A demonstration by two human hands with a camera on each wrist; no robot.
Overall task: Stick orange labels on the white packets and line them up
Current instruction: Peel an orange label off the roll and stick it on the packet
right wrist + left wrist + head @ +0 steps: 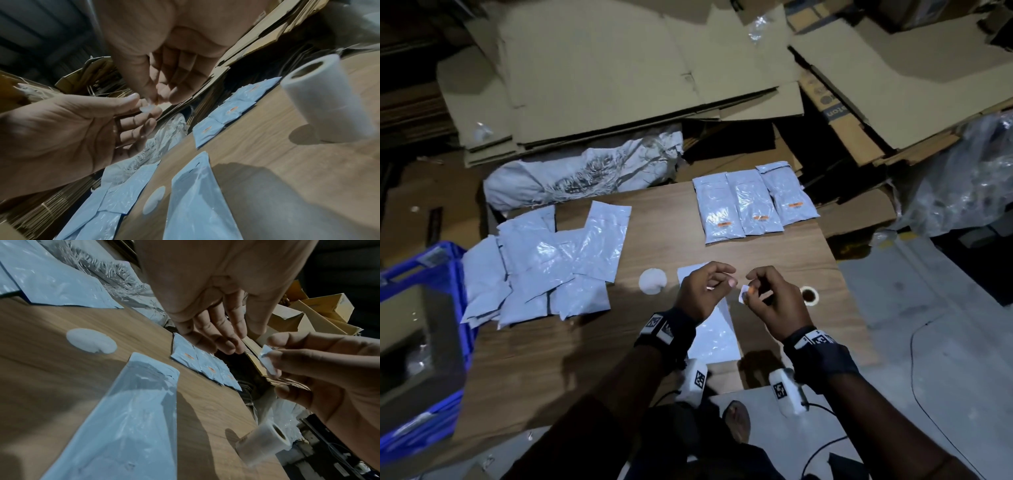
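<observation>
Wooden table (661,219) | far right: three labelled packets (753,204) in a row | left: unlabelled packets (544,263) heaped | near edge: single packet (717,334), white disc (652,281), label roll (809,295)

A brown wood-grain table (654,342) is shown. White packets (544,267) are piled at nine o'clock; three more (753,202) at one o'clock are marked with orange labels (760,217). A blue crate (431,267) is seen at eight o'clock; black-and-white checked tags (822,339) are worn on the wrists.

Head view looks down; wrist views close, sharing the table (647,342).
</observation>
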